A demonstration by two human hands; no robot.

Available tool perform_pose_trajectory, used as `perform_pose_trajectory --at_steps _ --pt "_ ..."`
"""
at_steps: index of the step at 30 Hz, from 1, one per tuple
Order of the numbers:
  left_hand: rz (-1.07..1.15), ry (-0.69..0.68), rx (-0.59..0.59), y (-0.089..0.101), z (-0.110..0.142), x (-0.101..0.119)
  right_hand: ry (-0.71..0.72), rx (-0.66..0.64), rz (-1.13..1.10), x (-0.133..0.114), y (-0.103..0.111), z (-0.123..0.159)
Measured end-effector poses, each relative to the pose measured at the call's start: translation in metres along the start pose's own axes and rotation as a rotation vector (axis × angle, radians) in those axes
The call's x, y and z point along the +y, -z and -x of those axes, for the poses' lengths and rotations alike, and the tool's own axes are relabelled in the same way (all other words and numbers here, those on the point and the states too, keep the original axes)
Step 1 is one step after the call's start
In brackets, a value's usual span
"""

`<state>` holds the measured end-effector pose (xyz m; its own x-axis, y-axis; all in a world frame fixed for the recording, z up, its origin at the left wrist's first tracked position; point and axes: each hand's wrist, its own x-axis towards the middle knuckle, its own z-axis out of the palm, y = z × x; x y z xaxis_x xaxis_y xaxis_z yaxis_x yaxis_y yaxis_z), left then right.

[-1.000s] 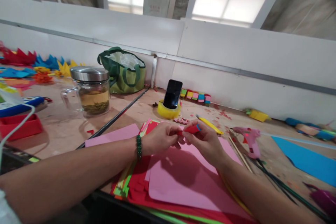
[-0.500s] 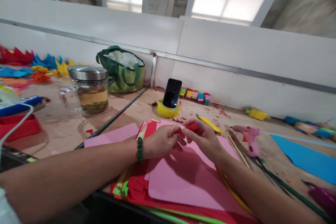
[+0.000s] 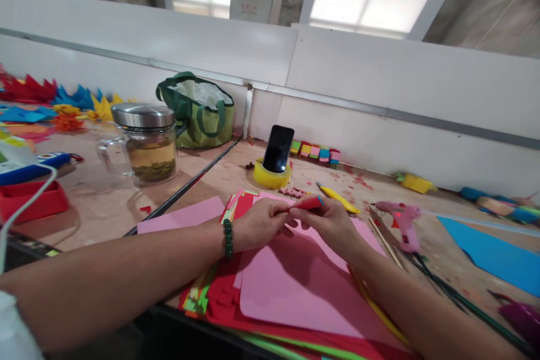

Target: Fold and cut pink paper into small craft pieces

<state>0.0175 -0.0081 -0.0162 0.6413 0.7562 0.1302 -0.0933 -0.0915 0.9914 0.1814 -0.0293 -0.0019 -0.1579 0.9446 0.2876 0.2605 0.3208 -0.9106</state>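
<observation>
With left hand (image 3: pixel 262 224) and right hand (image 3: pixel 335 224) pinching the red piece (image 3: pixel 309 203), fingers nearly closed, apply light, even pressure above the pink sheet (image 3: pixel 295 298) beneath them.

A small red piece (image 3: pixel 309 203) with a blue tip (image 3: pixel 320 201) at its right end, held and partly hidden, slants slightly upward above the far part of the pink sheet (image 3: pixel 295 292).

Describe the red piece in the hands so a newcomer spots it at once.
On the table, find the large pink sheet topping the paper stack. Above its far part, the left hand and right hand hold a small red piece. Its blue end sets it apart from the red paper below.
</observation>
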Motion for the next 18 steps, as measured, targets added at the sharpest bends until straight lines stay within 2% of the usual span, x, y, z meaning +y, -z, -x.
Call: perform_pose_trajectory --at_steps 5,12,15,18 --pt "0.032 0.038 0.063 -0.0039 0.0023 0.0028 0.031 0.055 0.101 0.0037 0.0012 -0.0008" --pt "-0.056 -0.023 0.025 -0.0041 0.0039 -0.0039 0.063 0.057 0.081 0.0038 0.0005 0.0" --pt "-0.081 -0.024 0.038 -0.0034 0.0037 -0.004 0.161 0.107 0.159 0.002 0.0 0.002" --pt "-0.111 -0.036 0.077 -0.0039 0.0044 -0.0008 0.323 0.171 0.368 0.0002 -0.0005 0.0067"
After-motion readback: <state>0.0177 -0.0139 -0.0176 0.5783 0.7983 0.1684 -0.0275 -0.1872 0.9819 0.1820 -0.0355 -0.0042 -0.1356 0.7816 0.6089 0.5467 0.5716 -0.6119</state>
